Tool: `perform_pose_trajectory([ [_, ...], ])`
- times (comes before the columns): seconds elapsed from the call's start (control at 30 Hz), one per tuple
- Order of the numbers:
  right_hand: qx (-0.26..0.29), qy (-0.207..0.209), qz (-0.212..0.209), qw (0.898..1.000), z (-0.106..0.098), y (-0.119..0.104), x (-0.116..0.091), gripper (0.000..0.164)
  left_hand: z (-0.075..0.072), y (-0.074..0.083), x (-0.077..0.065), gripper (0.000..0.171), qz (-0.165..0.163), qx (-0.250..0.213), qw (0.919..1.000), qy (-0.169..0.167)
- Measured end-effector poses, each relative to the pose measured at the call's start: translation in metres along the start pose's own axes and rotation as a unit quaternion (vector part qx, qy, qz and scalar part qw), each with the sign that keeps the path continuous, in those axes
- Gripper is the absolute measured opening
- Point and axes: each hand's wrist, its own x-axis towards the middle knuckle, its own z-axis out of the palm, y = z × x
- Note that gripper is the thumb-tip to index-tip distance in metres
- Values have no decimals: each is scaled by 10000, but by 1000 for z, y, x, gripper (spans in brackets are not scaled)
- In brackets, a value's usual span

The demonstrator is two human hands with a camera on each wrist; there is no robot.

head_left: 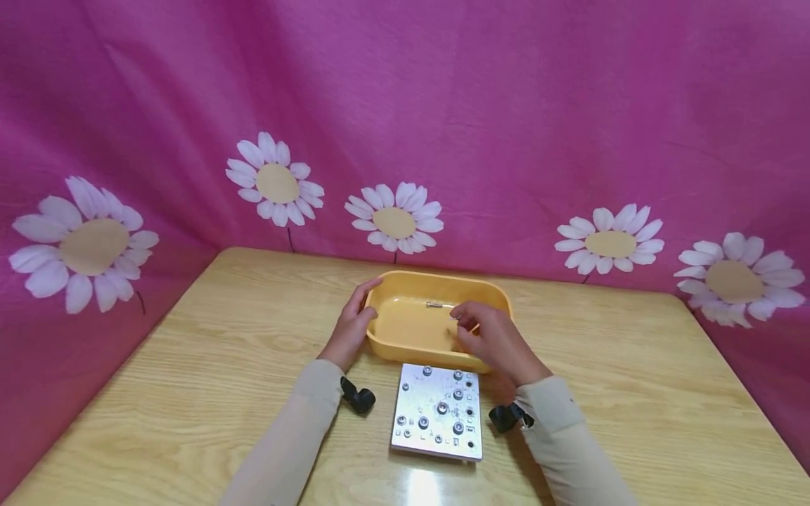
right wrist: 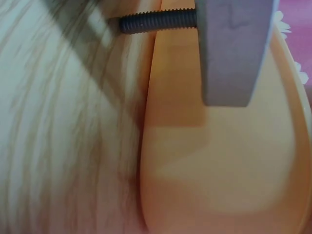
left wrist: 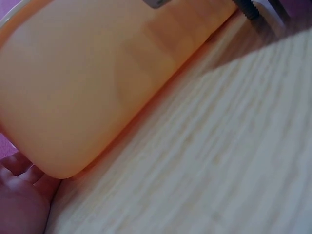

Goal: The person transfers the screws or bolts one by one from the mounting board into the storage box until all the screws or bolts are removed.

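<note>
Head view: left hand grips yellow tray at its left rim, thumb inside. Right hand angles in over right side, fingers pinching small screw. Bolt lies inside, far half; metal plate on worktop, near side.

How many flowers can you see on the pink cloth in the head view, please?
5: one flower far left, another left of the middle, a third above the tray, a fourth and a fifth toward the right. The table may hide others.
</note>
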Motion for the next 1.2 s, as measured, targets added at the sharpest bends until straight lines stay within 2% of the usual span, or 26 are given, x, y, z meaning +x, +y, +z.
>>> perform_pose_trajectory([
  [0.13, -81, -136, 60, 9999, 0, 0, 1, 24, -2, 0, 0, 60, 21, 9, 10000, 0],
  [0.4, -112, -294, 288, 9991, -2, -1, -1, 26, -2, 8, -2, 61, -178, -93, 9997, -172],
  [0.57, -103, -303, 267, 9991, -2, -1, -1, 24, -2, 12, -2, 62, -193, -209, 9993, -226],
  [0.7, -143, -248, 198, 9994, -1, 0, 0, 23, -1, 6, 0, 62, -128, -181, 9997, -107],
  [0.83, -59, 0, 159, 9999, -2, 1, 0, 20, 0, 1, 2, 61, -43, -46, 10000, -1],
  [1.03, 427, 410, 121, 9982, -9, 0, -3, 15, 1, 7, -2, 62, -81, 89, 9999, 8],
  [1.13, 358, 393, 65, 9986, -15, -6, -3, 14, 2, 6, -2, 62, -71, 84, 9999, -11],
  [1.2, 221, 238, 20, 9995, -21, -14, -3, 14, 2, 6, -3, 62, -41, 46, 10000, -18],
])
